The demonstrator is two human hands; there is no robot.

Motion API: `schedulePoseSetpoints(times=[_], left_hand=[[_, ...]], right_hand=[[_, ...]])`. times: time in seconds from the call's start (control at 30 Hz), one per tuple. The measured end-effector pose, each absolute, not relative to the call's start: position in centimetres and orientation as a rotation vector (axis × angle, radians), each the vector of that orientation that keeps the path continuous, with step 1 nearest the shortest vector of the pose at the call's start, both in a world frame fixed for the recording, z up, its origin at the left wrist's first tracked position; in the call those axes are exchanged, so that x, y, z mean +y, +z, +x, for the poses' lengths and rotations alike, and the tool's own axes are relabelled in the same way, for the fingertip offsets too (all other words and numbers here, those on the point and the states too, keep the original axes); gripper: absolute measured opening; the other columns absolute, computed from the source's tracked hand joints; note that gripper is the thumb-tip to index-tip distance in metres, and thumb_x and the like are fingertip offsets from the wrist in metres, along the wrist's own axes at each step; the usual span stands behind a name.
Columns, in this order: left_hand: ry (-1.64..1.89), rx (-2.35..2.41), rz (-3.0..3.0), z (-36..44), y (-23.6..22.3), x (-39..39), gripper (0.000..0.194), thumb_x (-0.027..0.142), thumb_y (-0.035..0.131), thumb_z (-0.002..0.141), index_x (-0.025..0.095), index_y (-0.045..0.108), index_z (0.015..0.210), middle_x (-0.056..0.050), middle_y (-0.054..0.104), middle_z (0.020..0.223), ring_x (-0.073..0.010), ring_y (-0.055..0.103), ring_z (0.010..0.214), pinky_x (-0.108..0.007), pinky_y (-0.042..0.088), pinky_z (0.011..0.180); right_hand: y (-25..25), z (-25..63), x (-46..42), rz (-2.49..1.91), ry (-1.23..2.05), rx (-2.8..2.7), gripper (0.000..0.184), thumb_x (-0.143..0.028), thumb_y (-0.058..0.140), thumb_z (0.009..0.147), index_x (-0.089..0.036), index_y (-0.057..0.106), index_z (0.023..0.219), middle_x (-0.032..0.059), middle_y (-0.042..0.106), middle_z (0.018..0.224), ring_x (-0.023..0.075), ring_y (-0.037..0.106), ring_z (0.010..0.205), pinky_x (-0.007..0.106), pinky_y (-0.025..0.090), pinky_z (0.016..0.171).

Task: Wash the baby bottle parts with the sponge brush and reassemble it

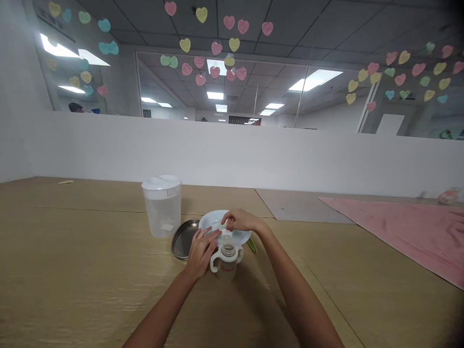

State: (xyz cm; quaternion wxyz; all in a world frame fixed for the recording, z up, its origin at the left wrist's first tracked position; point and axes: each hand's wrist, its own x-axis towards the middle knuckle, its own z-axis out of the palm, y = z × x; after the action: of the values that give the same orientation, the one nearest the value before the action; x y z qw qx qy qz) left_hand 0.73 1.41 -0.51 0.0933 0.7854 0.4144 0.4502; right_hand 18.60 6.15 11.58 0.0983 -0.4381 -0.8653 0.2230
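A clear baby bottle [226, 270] with a white two-handled collar [214, 261] stands upright on the table, its mouth uncovered. Right behind it is a pale bluish-white plate [243, 237] with a small white piece [226, 234] at its near side. My left hand [203, 249] lies left of the bottle, fingers stretched out over the plate's near edge, the tips close to that white piece. Above the plate, my right hand [239, 220] has its fingers bent down and pinched together; what they hold, if anything, is too small to make out.
A metal tray [180, 244] sits left of the plate, partly under or behind it. A lidded translucent bucket [162, 212] stands farther left. Something green [252, 246] pokes out at the plate's right. A pink cloth [402, 232] covers the far right, below a white wall [232, 154].
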Motion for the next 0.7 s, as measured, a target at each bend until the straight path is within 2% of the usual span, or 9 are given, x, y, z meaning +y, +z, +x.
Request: schedulePoseSetpoints(times=[0.2,0.3,0.4,0.47,0.57,0.7], left_hand=[[1.374,1.238,2.335,0.7,-0.3,1.2,0.033,0.034,0.033,0.091,0.027,0.061,0.108,-0.001,0.062,0.116,-0.02,0.045,0.118,-0.05,0.025,0.103],[1.414,1.245,2.314,0.6,-0.1,1.1,0.033,0.035,0.034,0.091,0.026,0.064,0.102,-0.002,0.064,0.112,-0.02,0.048,0.114,-0.049,0.026,0.102],[1.45,1.248,2.309,0.6,0.0,1.0,0.033,0.035,0.035,0.09,0.024,0.065,0.099,-0.003,0.065,0.109,-0.0204,0.05,0.11,-0.049,0.027,0.101],[1.462,1.248,2.315,0.6,0.1,0.9,0.033,0.035,0.035,0.09,0.024,0.066,0.096,-0.003,0.066,0.107,-0.0202,0.051,0.108,-0.048,0.028,0.1],[1.474,1.245,2.326,0.6,0.2,0.8,0.032,0.034,0.036,0.09,0.024,0.066,0.094,-0.002,0.066,0.104,-0.0195,0.052,0.106,-0.046,0.029,0.099],[1.481,1.24,2.324,0.7,0.4,0.6,0.032,0.033,0.036,0.09,0.023,0.066,0.092,-0.003,0.066,0.103,-0.0192,0.053,0.103,-0.044,0.032,0.097]], right_hand=[[11.0,17.4,5.8,-1.551,0.35,-2.686,0.034,-0.016,0.065,0.064,-0.019,0.067,0.098,0.0041,0.067,0.087,0.0159,0.06,0.078,0.02,0.039,0.062],[9.8,17.2,6.5,-1.646,0.226,-2.688,0.039,-0.03,0.071,0.063,-0.017,0.066,0.099,0.0083,0.067,0.095,0.0207,0.06,0.086,0.023,0.041,0.066],[8.4,17.1,7.2,-1.657,0.28,-2.709,0.044,-0.048,0.063,0.067,-0.017,0.066,0.098,0.0102,0.067,0.096,0.0231,0.061,0.088,0.025,0.042,0.065],[7.7,16.9,7.4,-1.687,0.313,-2.726,0.05,-0.053,0.06,0.068,-0.015,0.064,0.101,0.0116,0.066,0.099,0.0239,0.061,0.089,0.025,0.042,0.064],[7.1,16.7,7.5,-1.738,0.262,-2.744,0.052,-0.051,0.062,0.067,-0.013,0.063,0.103,0.0141,0.065,0.103,0.0249,0.061,0.09,0.025,0.042,0.064],[7.3,16.9,7.6,-1.751,0.201,-2.742,0.039,-0.037,0.064,0.068,-0.012,0.063,0.098,0.0151,0.065,0.101,0.0249,0.061,0.091,0.024,0.041,0.064]])
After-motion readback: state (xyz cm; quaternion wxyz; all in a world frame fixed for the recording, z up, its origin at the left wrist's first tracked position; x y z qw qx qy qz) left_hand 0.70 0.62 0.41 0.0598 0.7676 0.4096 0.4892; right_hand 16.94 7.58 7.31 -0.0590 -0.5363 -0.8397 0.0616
